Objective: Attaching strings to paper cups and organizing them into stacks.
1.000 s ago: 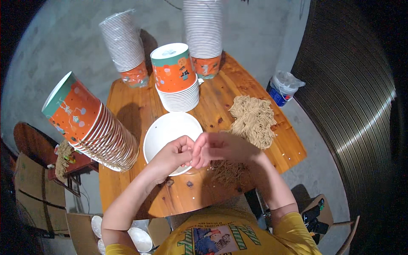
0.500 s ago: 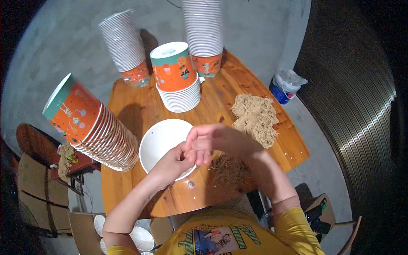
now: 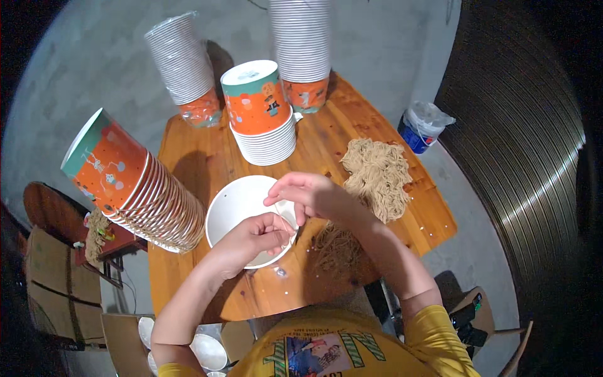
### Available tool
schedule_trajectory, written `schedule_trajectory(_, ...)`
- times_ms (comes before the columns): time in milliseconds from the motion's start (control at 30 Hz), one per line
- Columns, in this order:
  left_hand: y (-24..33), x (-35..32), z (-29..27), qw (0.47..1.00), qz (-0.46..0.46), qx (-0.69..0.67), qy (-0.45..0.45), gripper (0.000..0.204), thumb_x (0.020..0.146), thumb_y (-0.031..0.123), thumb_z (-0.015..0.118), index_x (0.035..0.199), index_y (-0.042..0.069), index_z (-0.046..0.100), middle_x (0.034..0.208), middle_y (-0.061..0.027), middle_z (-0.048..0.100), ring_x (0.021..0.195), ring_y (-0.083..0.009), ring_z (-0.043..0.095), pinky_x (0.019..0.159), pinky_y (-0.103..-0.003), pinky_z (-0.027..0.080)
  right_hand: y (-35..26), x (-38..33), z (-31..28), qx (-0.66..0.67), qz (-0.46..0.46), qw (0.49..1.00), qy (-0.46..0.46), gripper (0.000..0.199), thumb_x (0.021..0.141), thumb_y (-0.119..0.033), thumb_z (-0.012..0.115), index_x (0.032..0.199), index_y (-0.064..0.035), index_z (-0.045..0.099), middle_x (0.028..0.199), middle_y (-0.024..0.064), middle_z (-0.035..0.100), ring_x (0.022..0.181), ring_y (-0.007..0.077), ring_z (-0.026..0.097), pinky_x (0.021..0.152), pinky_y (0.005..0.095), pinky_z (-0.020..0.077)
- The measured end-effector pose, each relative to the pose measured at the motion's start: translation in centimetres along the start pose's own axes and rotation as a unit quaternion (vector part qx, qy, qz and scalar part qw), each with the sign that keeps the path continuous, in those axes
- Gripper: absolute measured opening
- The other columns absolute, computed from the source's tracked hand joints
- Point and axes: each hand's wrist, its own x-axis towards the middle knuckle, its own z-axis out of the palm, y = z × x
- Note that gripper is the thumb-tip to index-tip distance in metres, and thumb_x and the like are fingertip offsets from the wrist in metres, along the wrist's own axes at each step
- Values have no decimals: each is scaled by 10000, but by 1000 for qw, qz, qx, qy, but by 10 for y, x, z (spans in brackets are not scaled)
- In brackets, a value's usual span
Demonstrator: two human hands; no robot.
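A white paper bucket (image 3: 229,210) stands mouth up before me on the wooden table. Both hands are over the right side of its rim. My left hand (image 3: 260,237) is closed in a pinch on a thin pale cord (image 3: 287,218). Just above it, my right hand (image 3: 311,196) has bent fingers at the cord's upper part; its exact grip is partly hidden. Right of the bucket lie a loose tangle of brown cords (image 3: 339,248) in shadow and a thick tan bundle of cord (image 3: 377,179).
At the left leans a stack of orange and green buckets (image 3: 116,166) with cord handles. Behind stand an upturned bucket stack (image 3: 254,103) and two plastic-wrapped stacks (image 3: 182,63), (image 3: 301,44). A blue pail (image 3: 419,129) sits on the floor beyond the table's right edge.
My right hand has lifted slightly and turned, its fingers drawing apart from my left hand. A thin cord now shows between the hands. The left hand has moved slightly right.
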Motion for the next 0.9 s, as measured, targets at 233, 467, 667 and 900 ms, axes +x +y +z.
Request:
schedule_trajectory(233,0,2,3,1000,-13,-22,9,141,876,140,586,947,18,585,808,15,549,704,-66,476,643,-206,389,29,-27,-3,36,-102,991,84,193,904,-185,543,1032,-47,587,990,17,654,580,60,547,505,187,403)
schedule_trajectory(467,1,4,5,1000,-11,-7,19,106,871,124,572,912,26,566,785,19,544,679,-52,466,624,-192,379,35,-56,30,-336,-269,878,208,115,808,-94,653,890,-59,582,766,39,577,623,141,582,535,281,468)
schedule_trajectory(667,2,6,5,1000,-13,18,18,62,864,96,543,896,43,545,766,20,554,646,-37,488,587,-178,382,35,-60,40,-385,-241,855,251,105,787,-106,635,857,-62,570,745,108,545,698,253,602,605,349,483)
schedule_trajectory(900,4,9,3,997,-57,-52,3,70,823,116,546,865,62,534,742,27,528,629,-52,465,572,-195,370,38,-64,46,-296,-221,893,257,83,776,-48,604,809,-59,528,690,67,517,631,207,552,588,307,449)
